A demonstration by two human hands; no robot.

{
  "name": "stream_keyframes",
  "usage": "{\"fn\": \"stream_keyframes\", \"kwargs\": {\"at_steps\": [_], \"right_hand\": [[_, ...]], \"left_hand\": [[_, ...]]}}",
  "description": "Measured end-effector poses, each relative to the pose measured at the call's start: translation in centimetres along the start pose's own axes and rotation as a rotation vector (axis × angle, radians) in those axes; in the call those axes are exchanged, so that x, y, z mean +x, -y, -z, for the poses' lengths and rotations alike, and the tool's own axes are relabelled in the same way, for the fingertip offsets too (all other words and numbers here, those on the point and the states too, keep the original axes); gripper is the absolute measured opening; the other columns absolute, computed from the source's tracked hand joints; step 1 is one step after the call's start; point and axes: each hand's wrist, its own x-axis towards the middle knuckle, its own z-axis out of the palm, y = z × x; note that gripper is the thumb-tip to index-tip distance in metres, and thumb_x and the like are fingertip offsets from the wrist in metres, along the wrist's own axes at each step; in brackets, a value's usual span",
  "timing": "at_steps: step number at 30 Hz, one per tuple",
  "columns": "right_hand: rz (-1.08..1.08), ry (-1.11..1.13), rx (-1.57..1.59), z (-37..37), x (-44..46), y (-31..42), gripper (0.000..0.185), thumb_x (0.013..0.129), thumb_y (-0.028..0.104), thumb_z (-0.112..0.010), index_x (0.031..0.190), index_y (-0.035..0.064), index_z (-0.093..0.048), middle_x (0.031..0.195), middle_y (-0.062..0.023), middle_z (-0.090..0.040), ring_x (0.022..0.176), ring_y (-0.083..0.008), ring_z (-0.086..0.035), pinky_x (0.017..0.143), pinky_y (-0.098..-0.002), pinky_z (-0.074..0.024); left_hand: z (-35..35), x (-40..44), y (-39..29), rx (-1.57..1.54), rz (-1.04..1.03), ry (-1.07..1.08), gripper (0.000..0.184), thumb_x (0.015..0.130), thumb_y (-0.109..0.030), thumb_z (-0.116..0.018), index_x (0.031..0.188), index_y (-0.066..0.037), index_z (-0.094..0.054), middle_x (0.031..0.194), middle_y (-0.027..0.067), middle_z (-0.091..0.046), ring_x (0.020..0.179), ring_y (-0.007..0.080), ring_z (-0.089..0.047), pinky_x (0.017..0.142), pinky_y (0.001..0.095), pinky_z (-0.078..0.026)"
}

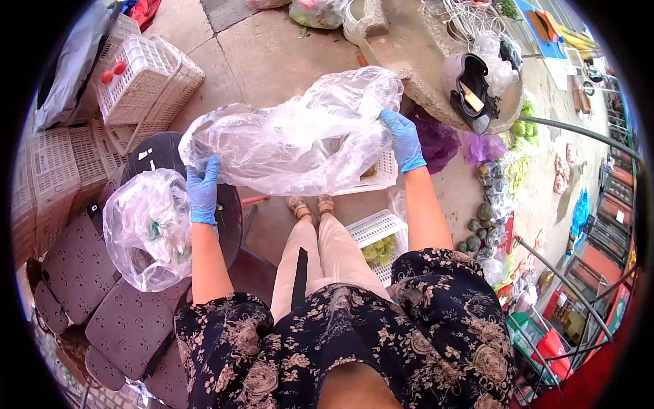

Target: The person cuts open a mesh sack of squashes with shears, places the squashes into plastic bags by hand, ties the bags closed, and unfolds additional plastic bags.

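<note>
A large clear plastic bag is stretched between my two blue-gloved hands, above my feet. My left hand is closed on the bag's left end, and my right hand grips its right end. Beside my left hand, a bunched clear plastic bag with something green in it rests at the edge of a dark round stool. Below the stretched bag, a white basket is partly hidden.
White crates are stacked at the upper left, above patterned cushioned chairs. A white basket with leafy greens stands near my feet. On the right are a helmet, a purple bag, round green vegetables and metal poles.
</note>
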Motion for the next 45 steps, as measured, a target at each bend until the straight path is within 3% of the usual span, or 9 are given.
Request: {"fn": "stream_keyframes", "kwargs": {"at_steps": [1,6,14,33,36,38,40,44,45], "right_hand": [[0.067,-0.157,-0.350,1.2,0.6,-0.5,0.023,0.082,0.020,-0.060,0.091,-0.0009,-0.064,0.080,-0.0035,-0.063,0.073,-0.0082,-0.055,0.067,-0.0212,-0.0439],[0.302,-0.411,0.071,6.3,-1.2,3.7,0.024,0.083,0.021,-0.058,0.089,-0.0016,-0.065,0.077,-0.0052,-0.063,0.065,-0.0084,-0.055,0.058,-0.0226,-0.0447],[0.637,-0.552,-0.716,7.5,-5.0,4.0,0.022,0.079,0.020,-0.064,0.086,-0.0008,-0.064,0.080,-0.0082,-0.064,0.069,-0.0107,-0.057,0.066,-0.0253,-0.0452],[0.142,-0.619,0.120,19.8,-8.8,-4.1,0.027,0.082,0.015,-0.056,0.106,0.0007,-0.057,0.096,-0.0093,-0.061,0.079,-0.0162,-0.058,0.070,-0.0283,-0.0477],[0.243,-0.745,-1.001,19.4,-9.2,-5.6,0.040,0.078,0.022,-0.061,0.109,-0.0015,-0.054,0.102,-0.0167,-0.058,0.090,-0.0243,-0.056,0.080,-0.0342,-0.0444],[0.415,-0.626,-0.951,15.9,-10.4,-3.6,0.060,0.070,0.030,-0.070,0.115,-0.0030,-0.049,0.109,-0.0208,-0.051,0.104,-0.0307,-0.048,0.090,-0.0371,-0.0368],[0.397,-0.131,-0.227,11.4,-10.8,-3.4,0.072,0.065,0.031,-0.074,0.120,-0.0026,-0.043,0.113,-0.0207,-0.049,0.110,-0.0306,-0.044,0.094,-0.0381,-0.0326],[0.707,0.065,-0.867,5.4,-10.9,-4.3,0.062,0.067,0.020,-0.069,0.119,-0.0024,-0.043,0.114,-0.0189,-0.049,0.109,-0.0305,-0.045,0.095,-0.0373,-0.0333],[0.595,0.138,-0.573,6.6,-10.4,-8.0,0.053,0.073,0.023,-0.062,0.116,-0.0015,-0.044,0.111,-0.0169,-0.051,0.103,-0.0289,-0.049,0.092,-0.0366,-0.0358]], "left_hand": [[-0.1,0.4,0.9,0.044,-0.007,0.025,0.028,0.083,-0.010,-0.060,0.108,-0.002,-0.051,0.096,0.0040,-0.059,0.086,0.0111,-0.054,0.077,0.0236,-0.042],[0.3,2.4,1.5,0.230,-0.011,-0.014,0.032,0.081,-0.008,-0.059,0.111,-0.001,-0.048,0.092,0.0037,-0.059,0.083,0.0111,-0.054,0.078,0.0239,-0.042],[-6.2,-0.3,-3.0,0.167,-0.097,0.169,0.049,0.080,-0.006,-0.060,0.124,-0.005,-0.038,0.089,0.0020,-0.057,0.078,0.0084,-0.051,0.072,0.0224,-0.042],[-13.7,-4.1,-9.0,0.072,-0.326,0.392,0.028,0.078,0.005,-0.054,0.105,-0.002,-0.051,0.095,0.0037,-0.057,0.087,0.0097,-0.052,0.079,0.0222,-0.041],[-16.0,-5.2,-9.1,-0.010,-0.295,0.424,0.030,0.078,0.007,-0.052,0.106,-0.003,-0.051,0.099,0.0041,-0.056,0.091,0.0116,-0.052,0.083,0.0245,-0.040],[-18.1,-6.3,-8.9,0.061,-0.339,0.463,0.044,0.076,0.007,-0.051,0.117,-0.004,-0.041,0.098,0.0044,-0.055,0.092,0.0121,-0.052,0.083,0.0242,-0.040],[-20.5,-8.9,-9.1,0.047,-0.337,0.489,0.053,0.076,0.006,-0.052,0.125,-0.004,-0.034,0.099,0.0043,-0.055,0.091,0.0123,-0.052,0.083,0.0241,-0.040],[-24.9,-16.3,-13.7,0.161,-0.201,0.956,0.075,0.070,0.001,-0.060,0.136,-0.010,-0.026,0.104,0.0112,-0.054,0.097,0.0194,-0.053,0.086,0.0301,-0.041],[-25.2,-16.5,-13.7,0.278,-0.480,0.986,0.066,0.070,-0.002,-0.062,0.130,-0.012,-0.036,0.110,0.0121,-0.053,0.100,0.0217,-0.052,0.088,0.0323,-0.040]]}}
